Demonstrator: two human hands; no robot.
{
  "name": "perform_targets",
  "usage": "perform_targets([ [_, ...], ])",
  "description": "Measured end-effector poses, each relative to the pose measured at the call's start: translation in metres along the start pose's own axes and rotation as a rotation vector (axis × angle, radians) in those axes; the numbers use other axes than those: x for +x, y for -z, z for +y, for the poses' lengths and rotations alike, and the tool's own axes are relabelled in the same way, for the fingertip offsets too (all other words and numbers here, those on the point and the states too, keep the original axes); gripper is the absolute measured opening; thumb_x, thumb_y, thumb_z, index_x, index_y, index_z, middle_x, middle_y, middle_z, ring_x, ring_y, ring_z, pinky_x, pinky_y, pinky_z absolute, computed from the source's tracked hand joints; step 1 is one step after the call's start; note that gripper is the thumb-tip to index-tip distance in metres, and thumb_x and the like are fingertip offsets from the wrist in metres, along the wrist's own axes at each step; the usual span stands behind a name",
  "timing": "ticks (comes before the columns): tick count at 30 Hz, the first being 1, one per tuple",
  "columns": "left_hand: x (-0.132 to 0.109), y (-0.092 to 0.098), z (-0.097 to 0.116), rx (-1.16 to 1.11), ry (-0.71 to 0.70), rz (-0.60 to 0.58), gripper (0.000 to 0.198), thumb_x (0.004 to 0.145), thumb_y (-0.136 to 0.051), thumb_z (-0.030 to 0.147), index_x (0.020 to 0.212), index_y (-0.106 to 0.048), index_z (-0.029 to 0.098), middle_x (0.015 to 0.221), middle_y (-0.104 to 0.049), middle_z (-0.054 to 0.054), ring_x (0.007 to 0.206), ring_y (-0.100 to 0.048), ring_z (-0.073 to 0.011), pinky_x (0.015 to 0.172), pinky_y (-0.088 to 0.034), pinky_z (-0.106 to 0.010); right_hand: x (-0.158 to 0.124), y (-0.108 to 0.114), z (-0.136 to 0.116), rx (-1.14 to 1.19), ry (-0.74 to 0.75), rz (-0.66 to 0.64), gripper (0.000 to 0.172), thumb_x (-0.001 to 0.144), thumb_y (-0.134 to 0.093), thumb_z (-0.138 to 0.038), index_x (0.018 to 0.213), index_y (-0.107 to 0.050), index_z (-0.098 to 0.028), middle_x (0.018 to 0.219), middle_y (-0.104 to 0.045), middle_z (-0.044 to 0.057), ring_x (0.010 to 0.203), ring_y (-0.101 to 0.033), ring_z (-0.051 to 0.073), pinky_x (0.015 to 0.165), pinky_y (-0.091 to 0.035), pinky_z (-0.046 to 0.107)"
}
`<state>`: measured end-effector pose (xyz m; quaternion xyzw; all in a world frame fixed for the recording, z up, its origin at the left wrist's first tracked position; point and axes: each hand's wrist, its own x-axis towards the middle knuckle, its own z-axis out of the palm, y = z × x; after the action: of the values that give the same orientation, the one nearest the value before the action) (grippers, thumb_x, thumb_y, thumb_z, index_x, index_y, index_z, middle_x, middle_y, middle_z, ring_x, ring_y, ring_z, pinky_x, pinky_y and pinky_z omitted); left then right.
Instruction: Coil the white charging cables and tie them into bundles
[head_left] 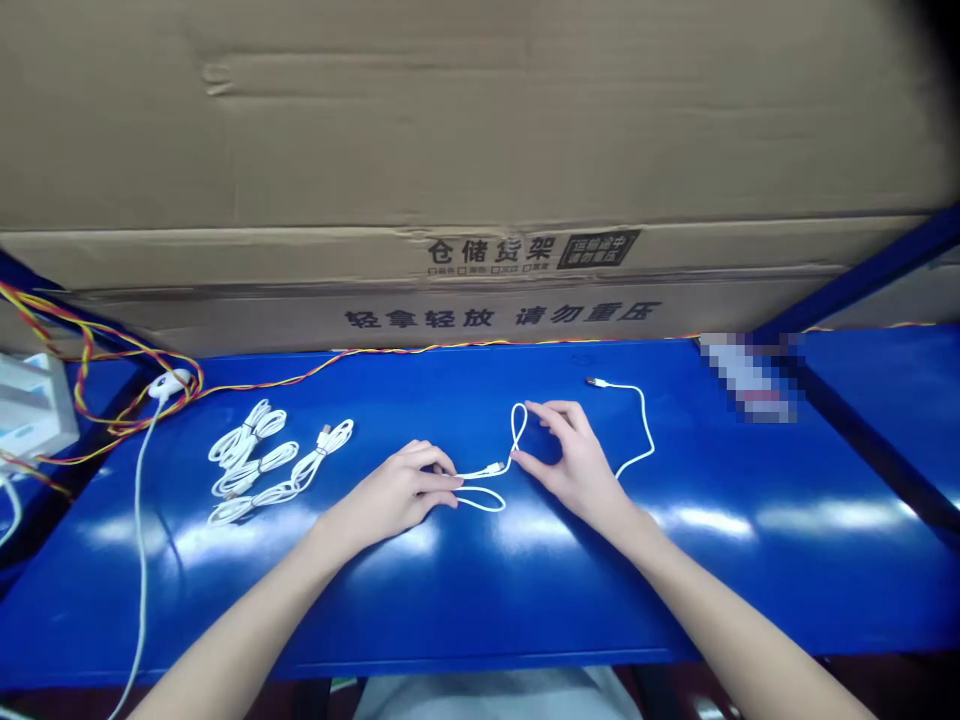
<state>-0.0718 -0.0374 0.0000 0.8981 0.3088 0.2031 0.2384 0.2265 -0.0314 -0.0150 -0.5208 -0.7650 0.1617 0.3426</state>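
Observation:
A white USB cable [637,420] runs between both hands above the blue shelf. My left hand [412,485] pinches part of it, with a small loop and one plug sticking out to the right of the fingers. My right hand [574,455] has thumb and forefinger at another loop of the same cable, which stands up between them. From behind the right hand the cable's free end curves away to a USB plug lying on the shelf. Left of my left hand lie several coiled white cables [262,460], bound with dark ties.
Behind the blue shelf [450,600] stands a large cardboard box [480,140] with printed characters. Twisted red and yellow wires [90,370] hang at the left and run along the back edge. A white cord [141,520] drops past the left side. A blurred-out item [750,380] lies at the right.

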Motion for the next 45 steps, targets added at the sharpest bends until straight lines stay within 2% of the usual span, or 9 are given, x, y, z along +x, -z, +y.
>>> perform_targets([
  [5,0.003,0.000,0.006,0.195,-0.178,-0.006,0.021,0.103,-0.059,0.025,0.116,-0.075,0.020,0.109,-0.072,-0.010,0.098,-0.063,-0.0214,0.090,-0.051,-0.038,0.000,-0.006,-0.002,-0.098,-0.001,-0.038,0.035,0.096,-0.068,-0.033,0.129,-0.067,-0.022,0.110,-0.071,0.009,0.101,-0.062,0.029,0.093,-0.051,0.049],
  [12,0.013,-0.012,0.013,0.363,-0.310,0.120,0.017,0.103,-0.057,0.016,0.109,-0.072,0.016,0.099,-0.077,-0.006,0.091,-0.066,-0.0187,0.095,-0.050,-0.041,0.001,-0.003,-0.026,-0.137,0.092,-0.218,0.032,0.107,-0.052,-0.036,0.133,-0.069,-0.028,0.119,-0.067,0.009,0.104,-0.057,0.026,0.089,-0.044,0.044],
  [17,0.014,-0.024,0.013,0.324,-0.190,0.319,0.008,0.097,-0.068,0.020,0.101,-0.076,0.021,0.093,-0.077,-0.003,0.089,-0.065,-0.0192,0.090,-0.051,-0.041,-0.001,0.000,-0.037,-0.081,0.239,-0.380,0.042,0.102,-0.059,-0.050,0.138,-0.066,-0.028,0.120,-0.064,0.010,0.108,-0.056,0.026,0.093,-0.043,0.043],
  [22,0.012,-0.034,0.006,0.171,-0.070,0.419,0.015,0.094,-0.074,0.033,0.105,-0.079,0.025,0.110,-0.076,-0.007,0.103,-0.069,-0.0226,0.090,-0.056,-0.040,-0.004,-0.007,-0.040,-0.141,0.311,-0.393,0.038,0.106,-0.052,-0.029,0.142,-0.062,-0.025,0.114,-0.062,0.012,0.105,-0.055,0.026,0.090,-0.044,0.042],
  [29,0.007,-0.030,-0.001,0.100,-0.005,0.301,0.015,0.093,-0.074,0.034,0.101,-0.081,0.023,0.094,-0.073,-0.005,0.090,-0.068,-0.0203,0.082,-0.056,-0.037,-0.008,-0.003,-0.034,-0.121,0.341,-0.377,0.031,0.108,-0.050,-0.033,0.134,-0.067,-0.026,0.120,-0.067,0.009,0.107,-0.056,0.025,0.093,-0.043,0.043],
  [33,0.006,-0.027,-0.002,0.041,0.004,0.295,0.027,0.088,-0.078,0.041,0.111,-0.079,0.025,0.106,-0.073,-0.007,0.094,-0.067,-0.0210,0.086,-0.055,-0.039,-0.014,-0.013,-0.030,-0.173,0.378,-0.293,0.024,0.106,-0.054,-0.024,0.119,-0.074,-0.025,0.112,-0.072,0.008,0.100,-0.059,0.023,0.085,-0.043,0.041],
  [38,0.007,-0.026,-0.004,0.023,-0.058,0.216,0.020,0.096,-0.071,0.034,0.113,-0.080,0.028,0.113,-0.074,-0.008,0.099,-0.066,-0.0209,0.089,-0.054,-0.039,-0.017,-0.012,-0.040,-0.354,0.486,-0.358,0.037,0.105,-0.054,-0.032,0.134,-0.065,-0.012,0.122,-0.070,0.016,0.105,-0.057,0.030,0.089,-0.047,0.047],
  [40,0.008,-0.027,-0.002,-0.018,0.012,0.232,0.017,0.096,-0.071,0.034,0.108,-0.082,0.029,0.103,-0.074,-0.007,0.091,-0.064,-0.0190,0.083,-0.053,-0.036,-0.017,-0.004,-0.043,-0.284,0.467,-0.399,0.043,0.105,-0.054,-0.040,0.139,-0.063,-0.014,0.131,-0.067,0.015,0.113,-0.056,0.031,0.095,-0.048,0.049],
  [45,0.011,-0.029,0.004,-0.130,0.149,0.268,0.007,0.091,-0.078,0.030,0.088,-0.084,0.028,0.088,-0.073,-0.004,0.084,-0.062,-0.0178,0.078,-0.051,-0.034,-0.017,0.001,-0.033,-0.056,0.342,-0.323,0.028,0.106,-0.055,-0.031,0.129,-0.073,-0.030,0.124,-0.073,0.005,0.113,-0.061,0.024,0.095,-0.053,0.043],
])
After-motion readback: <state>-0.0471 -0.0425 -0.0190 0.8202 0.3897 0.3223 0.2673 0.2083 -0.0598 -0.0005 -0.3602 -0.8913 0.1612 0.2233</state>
